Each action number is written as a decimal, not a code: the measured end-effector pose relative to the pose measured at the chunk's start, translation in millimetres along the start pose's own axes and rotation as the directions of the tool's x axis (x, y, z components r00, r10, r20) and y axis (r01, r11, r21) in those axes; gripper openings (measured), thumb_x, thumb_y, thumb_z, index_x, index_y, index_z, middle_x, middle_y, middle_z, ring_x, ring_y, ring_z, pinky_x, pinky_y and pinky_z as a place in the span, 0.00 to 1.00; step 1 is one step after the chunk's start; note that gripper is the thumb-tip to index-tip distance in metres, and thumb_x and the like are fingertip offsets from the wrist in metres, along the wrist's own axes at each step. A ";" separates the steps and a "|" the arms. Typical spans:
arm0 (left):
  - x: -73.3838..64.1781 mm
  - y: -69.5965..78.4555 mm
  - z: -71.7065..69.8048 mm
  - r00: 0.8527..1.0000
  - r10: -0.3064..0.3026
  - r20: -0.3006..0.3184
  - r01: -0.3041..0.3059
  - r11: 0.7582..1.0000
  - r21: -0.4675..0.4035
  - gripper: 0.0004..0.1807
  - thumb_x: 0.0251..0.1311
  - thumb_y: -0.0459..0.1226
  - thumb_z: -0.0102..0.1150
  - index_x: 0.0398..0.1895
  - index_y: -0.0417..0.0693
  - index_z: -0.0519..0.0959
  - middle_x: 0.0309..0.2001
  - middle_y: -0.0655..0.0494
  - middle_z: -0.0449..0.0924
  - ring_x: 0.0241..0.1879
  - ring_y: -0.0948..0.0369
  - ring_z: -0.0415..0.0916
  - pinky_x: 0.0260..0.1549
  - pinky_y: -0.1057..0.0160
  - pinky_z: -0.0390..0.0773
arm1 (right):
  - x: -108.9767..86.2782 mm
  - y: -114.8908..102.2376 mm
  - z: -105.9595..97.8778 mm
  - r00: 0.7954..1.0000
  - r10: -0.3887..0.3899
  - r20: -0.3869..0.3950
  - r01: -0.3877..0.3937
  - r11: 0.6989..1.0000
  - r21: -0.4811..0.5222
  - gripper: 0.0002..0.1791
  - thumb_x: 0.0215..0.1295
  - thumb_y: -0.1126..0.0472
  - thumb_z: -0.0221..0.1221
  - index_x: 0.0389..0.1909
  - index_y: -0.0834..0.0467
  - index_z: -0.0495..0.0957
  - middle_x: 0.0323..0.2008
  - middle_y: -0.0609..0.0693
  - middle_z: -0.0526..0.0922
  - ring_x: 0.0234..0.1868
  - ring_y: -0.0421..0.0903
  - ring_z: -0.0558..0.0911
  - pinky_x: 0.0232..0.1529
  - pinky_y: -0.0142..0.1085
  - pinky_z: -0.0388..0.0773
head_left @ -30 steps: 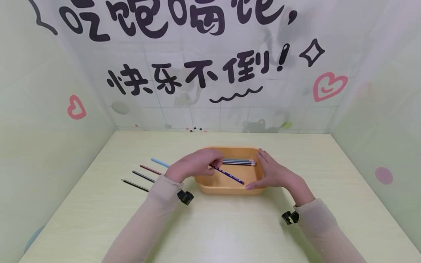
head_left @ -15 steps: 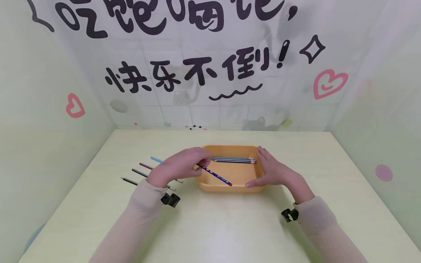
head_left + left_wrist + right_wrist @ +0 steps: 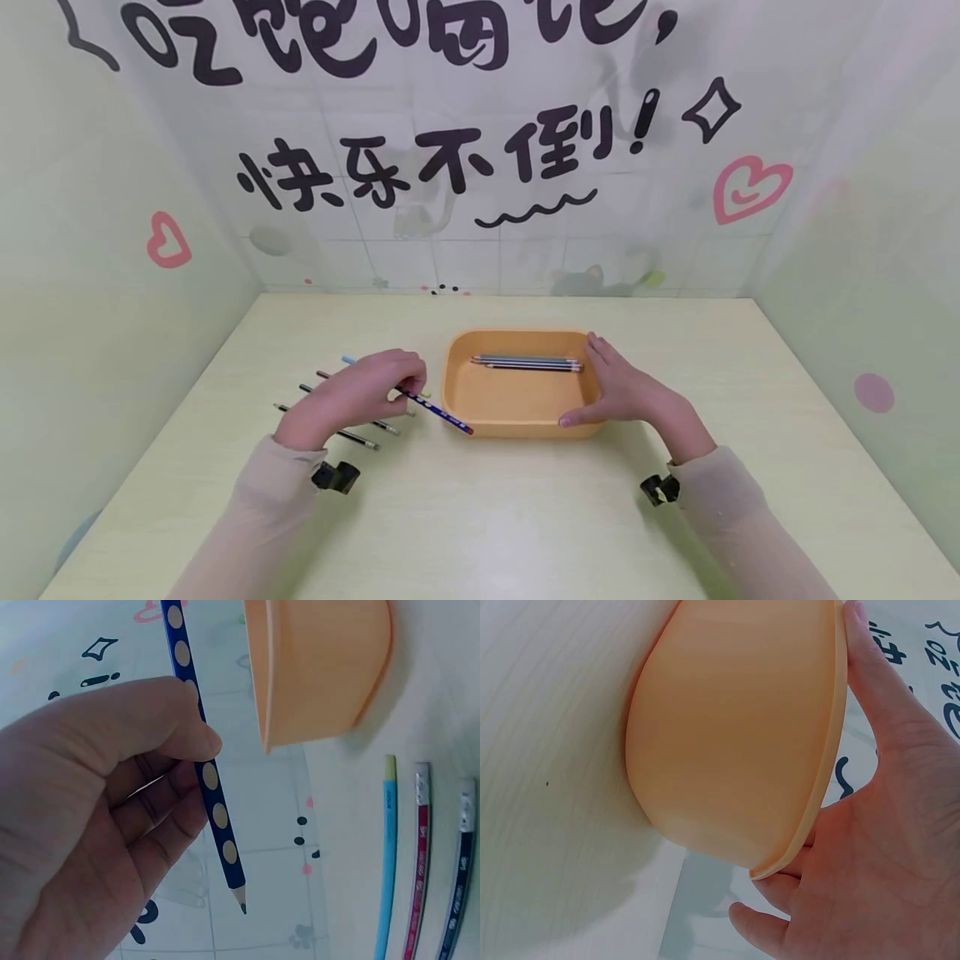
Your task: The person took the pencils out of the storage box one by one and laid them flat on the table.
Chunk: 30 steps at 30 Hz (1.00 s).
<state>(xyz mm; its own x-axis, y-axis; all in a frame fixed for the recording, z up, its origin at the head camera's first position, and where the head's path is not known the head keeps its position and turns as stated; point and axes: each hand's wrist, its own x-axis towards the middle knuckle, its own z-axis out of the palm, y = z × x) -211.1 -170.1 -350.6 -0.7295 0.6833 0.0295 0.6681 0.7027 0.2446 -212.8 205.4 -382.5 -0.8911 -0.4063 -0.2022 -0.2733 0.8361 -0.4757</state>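
In the head view, find the dotted pencil [image 3: 442, 413] pinched between thumb and fingers of the left hand [image 3: 352, 390], with its red end overlapping the near left corner of the tray [image 3: 517, 430]. Cannot tell touching from clearing there, so best raise that end over the rim. Travel high enough to avoid brushing the loose pencils [image 3: 358, 439] on the surface [image 3: 480, 517], or the two pencils [image 3: 525, 360] inside the tray. Use the right hand [image 3: 633, 404], spread wide across the tray's right end, as a brace.

In the left wrist view, note the grip well behind the sharpened tip; pinch firmly and move smoothly to limit swing.

In the right wrist view, press the rim lightly and evenly, to avoid tipping or sliding the tray.
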 end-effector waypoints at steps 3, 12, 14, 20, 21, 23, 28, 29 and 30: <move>-12.6 -10.2 3.5 1.000 -0.028 0.002 0.028 1.000 -0.011 0.15 0.51 0.24 0.59 0.27 0.53 0.69 0.29 0.61 0.68 0.32 0.65 0.64 0.31 0.68 0.66 | 0.0 0.0 0.3 1.000 0.004 0.005 -0.004 1.000 0.007 0.74 0.47 0.31 0.70 0.76 0.72 0.37 0.79 0.67 0.34 0.79 0.66 0.39 0.75 0.62 0.48; -54.5 -39.0 13.0 0.993 -0.118 0.003 0.118 0.993 -0.014 0.16 0.50 0.25 0.61 0.27 0.55 0.68 0.28 0.65 0.67 0.32 0.66 0.64 0.33 0.69 0.66 | -0.3 -0.5 1.1 1.000 0.004 0.013 -0.004 1.000 0.004 0.74 0.47 0.31 0.70 0.76 0.72 0.36 0.79 0.67 0.34 0.79 0.66 0.38 0.75 0.61 0.48; -61.7 -46.1 16.3 0.991 -0.134 0.002 0.134 0.991 -0.009 0.17 0.50 0.25 0.61 0.26 0.56 0.68 0.28 0.66 0.66 0.32 0.66 0.64 0.33 0.69 0.67 | -0.6 -0.7 0.6 1.000 0.004 0.013 -0.004 1.000 0.001 0.74 0.48 0.31 0.69 0.76 0.72 0.37 0.79 0.67 0.34 0.79 0.66 0.38 0.75 0.61 0.48; -80.7 -62.6 22.6 0.979 -0.201 0.019 0.201 0.979 -0.020 0.17 0.48 0.24 0.62 0.26 0.56 0.68 0.26 0.65 0.66 0.31 0.66 0.64 0.32 0.68 0.65 | -1.2 0.0 -0.4 1.000 0.009 0.014 -0.009 1.000 0.001 0.74 0.48 0.31 0.69 0.76 0.71 0.36 0.79 0.66 0.33 0.79 0.66 0.39 0.75 0.61 0.48; -83.2 -64.8 23.6 0.979 -0.205 0.021 0.205 0.978 -0.020 0.17 0.48 0.24 0.62 0.26 0.56 0.68 0.26 0.65 0.66 0.31 0.66 0.64 0.33 0.68 0.65 | -1.1 0.1 -0.5 1.000 0.011 0.014 -0.011 1.000 0.001 0.74 0.47 0.31 0.69 0.76 0.71 0.37 0.79 0.66 0.34 0.79 0.66 0.39 0.75 0.61 0.48; -87.7 -69.5 25.9 0.977 -0.212 0.027 0.213 0.977 -0.025 0.17 0.48 0.24 0.62 0.26 0.56 0.68 0.26 0.66 0.66 0.31 0.67 0.63 0.33 0.69 0.65 | -0.9 0.2 -0.6 1.000 0.013 0.015 -0.013 1.000 0.002 0.74 0.47 0.31 0.69 0.76 0.71 0.37 0.79 0.66 0.34 0.79 0.66 0.39 0.75 0.61 0.48; -97.4 -79.9 31.6 0.973 -0.229 0.040 0.231 0.972 -0.043 0.18 0.44 0.22 0.59 0.25 0.56 0.68 0.25 0.66 0.65 0.31 0.68 0.63 0.31 0.69 0.64 | -0.5 1.1 -1.1 1.000 0.009 0.012 -0.009 1.000 0.007 0.74 0.47 0.31 0.70 0.76 0.72 0.37 0.79 0.66 0.34 0.79 0.66 0.39 0.75 0.61 0.48; -99.1 -81.6 32.4 0.972 -0.230 0.040 0.232 0.972 -0.042 0.19 0.43 0.22 0.59 0.25 0.56 0.68 0.25 0.66 0.65 0.30 0.68 0.63 0.31 0.69 0.63 | -0.4 1.3 -1.2 1.000 0.006 0.011 -0.006 1.000 0.006 0.74 0.47 0.31 0.70 0.76 0.72 0.37 0.79 0.67 0.34 0.79 0.66 0.39 0.75 0.61 0.48; -100.7 -83.1 33.4 0.971 -0.235 0.043 0.237 0.971 -0.040 0.19 0.43 0.21 0.58 0.25 0.56 0.68 0.25 0.66 0.65 0.30 0.68 0.62 0.31 0.69 0.63 | -0.4 1.5 -1.2 1.000 0.003 0.011 -0.003 1.000 0.008 0.74 0.47 0.31 0.70 0.76 0.72 0.37 0.79 0.67 0.34 0.79 0.66 0.39 0.75 0.61 0.48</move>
<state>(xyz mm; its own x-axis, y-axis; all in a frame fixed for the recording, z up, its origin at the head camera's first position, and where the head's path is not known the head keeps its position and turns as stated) -188.3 -290.8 -406.2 -0.8594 0.5065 -0.0703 0.4696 0.8362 0.2834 -213.4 207.2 -382.2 -0.8879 -0.4076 -0.2134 -0.2673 0.8346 -0.4816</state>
